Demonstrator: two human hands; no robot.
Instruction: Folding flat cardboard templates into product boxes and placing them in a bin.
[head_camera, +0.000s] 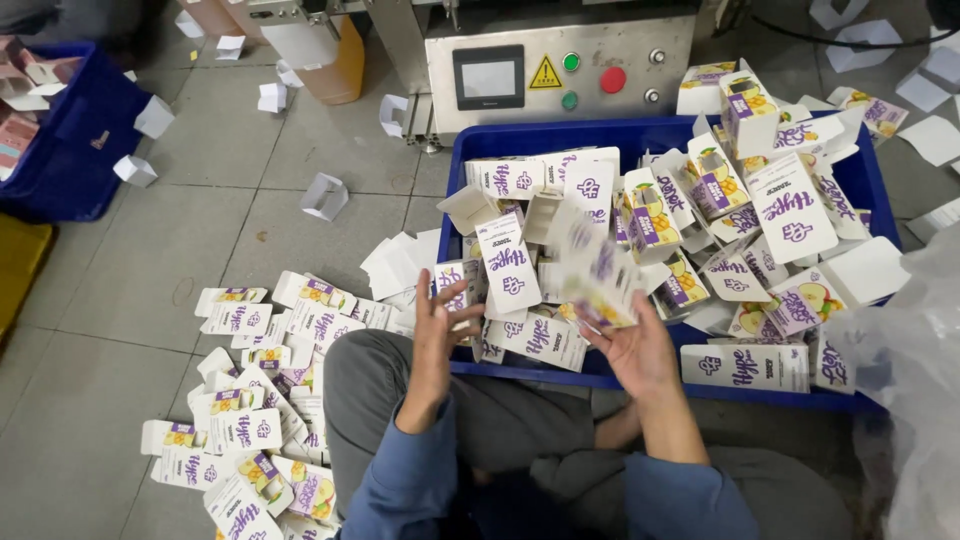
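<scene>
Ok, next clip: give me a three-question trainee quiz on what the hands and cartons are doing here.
1. True or false: the right hand holds a blurred carton above the blue crate.
2. What lies on the floor to the person's left? A) folded cartons B) bottles C) tools
3. Fill in: the left hand is open and holds ____.

Key: 1 true; 2 A, the pile of cartons; 3 nothing.
</scene>
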